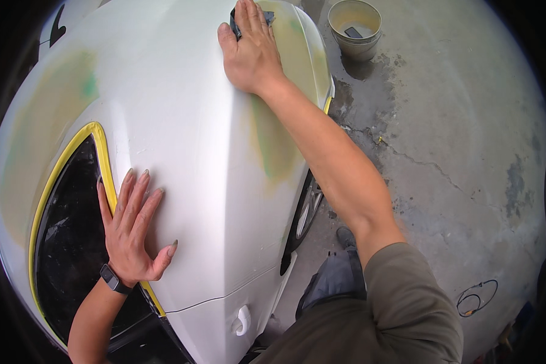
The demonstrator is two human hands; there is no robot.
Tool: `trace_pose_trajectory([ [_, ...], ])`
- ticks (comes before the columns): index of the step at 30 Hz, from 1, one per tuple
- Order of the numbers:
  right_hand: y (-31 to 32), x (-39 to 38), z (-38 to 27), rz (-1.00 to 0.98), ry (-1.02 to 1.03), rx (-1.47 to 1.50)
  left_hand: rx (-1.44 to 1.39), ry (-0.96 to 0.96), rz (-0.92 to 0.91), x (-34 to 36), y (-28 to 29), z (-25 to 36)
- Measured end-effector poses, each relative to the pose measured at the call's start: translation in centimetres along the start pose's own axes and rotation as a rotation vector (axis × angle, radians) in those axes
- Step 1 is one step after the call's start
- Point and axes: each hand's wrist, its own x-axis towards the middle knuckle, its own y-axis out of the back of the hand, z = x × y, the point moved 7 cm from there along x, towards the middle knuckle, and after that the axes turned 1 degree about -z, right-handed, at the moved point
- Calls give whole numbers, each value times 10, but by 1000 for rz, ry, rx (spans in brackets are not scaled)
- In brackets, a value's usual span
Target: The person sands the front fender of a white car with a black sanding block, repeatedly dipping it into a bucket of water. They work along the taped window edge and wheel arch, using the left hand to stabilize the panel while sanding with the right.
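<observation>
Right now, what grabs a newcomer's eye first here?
The sanded white car body panel with greenish filler patches fills the frame. The right hand presses a dark sanding pad near its top; the left hand lies flat beside the yellow masking tape edging the window.

My left hand (133, 233) lies flat on the car panel (188, 121), just beside the taped window edge (103, 164) at its left. My right hand (249, 48) sits at the panel's far right edge, on a sanding pad (235, 23) — bucket (354, 27) on the floor (455, 151) beyond, wheel (304, 212) below.
</observation>
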Motion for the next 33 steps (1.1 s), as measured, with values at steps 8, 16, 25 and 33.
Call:
trace_pose_trajectory([
  [8,-13,-132,-11,-179,31,60,-28,-9,-72,-4,-4,-3],
  [16,7,-17,36,-76,-21,72,5,-9,-129,-15,-13,-6],
  [25,16,82,98,-52,-167,167,16,-11,-129,-20,-12,-7],
  [33,21,-92,90,-38,-185,135,24,-36,-151,-26,-12,-7],
])
